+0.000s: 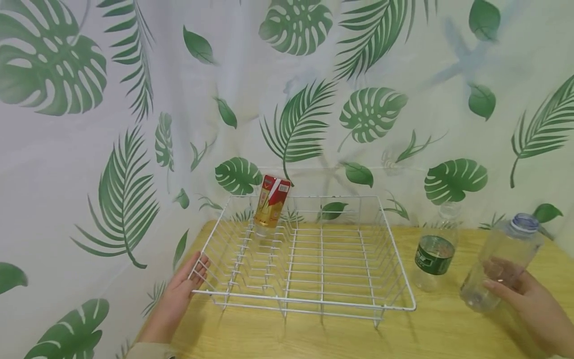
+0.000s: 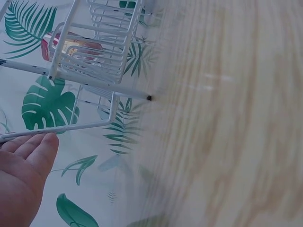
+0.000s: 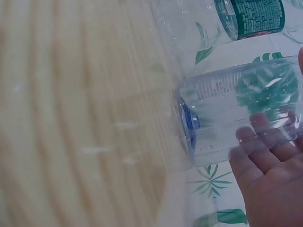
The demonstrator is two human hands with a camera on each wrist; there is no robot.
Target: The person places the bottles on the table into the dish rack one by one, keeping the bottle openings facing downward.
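Note:
A white wire dish rack stands on the wooden table. My left hand is at its front left corner, fingers fairly straight and touching the rim wire, as the left wrist view shows the hand too. On the right, my right hand holds a clear plastic bottle with a blue neck, uncapped and tilted. Through its wall in the right wrist view, fingers show behind the bottle; whether its base touches the table I cannot tell. A red and gold carton-like pack leans in the rack's back left.
Between the rack and the held bottle stands a second clear bottle with a green label. A leaf-patterned curtain hangs behind and to the left of the table.

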